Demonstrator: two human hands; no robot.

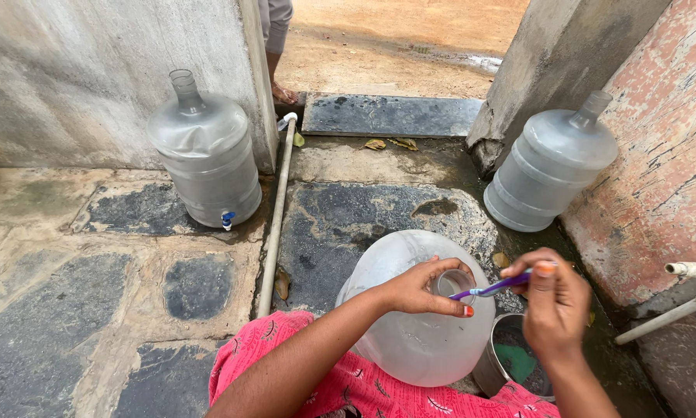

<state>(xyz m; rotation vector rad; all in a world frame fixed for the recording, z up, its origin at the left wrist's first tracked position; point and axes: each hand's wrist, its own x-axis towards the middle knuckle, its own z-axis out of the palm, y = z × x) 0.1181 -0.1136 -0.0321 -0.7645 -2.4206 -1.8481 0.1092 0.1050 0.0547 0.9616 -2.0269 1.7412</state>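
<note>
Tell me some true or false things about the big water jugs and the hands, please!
1. Three big clear jugs are in view. True: one by the grey wall, one by the pink wall, one tilted in the lap.
2. The right hand holds a purple toothbrush. True.
3. The left hand lies flat on the floor. False: it grips the neck of the tilted jug.
4. The jug by the grey wall has a small blue tap. True.
5. The jug by the pink wall lies on its side. False: it stands upright.
6. The metal pot stands on top of a jug. False: it stands on the ground beside the tilted jug.
</note>
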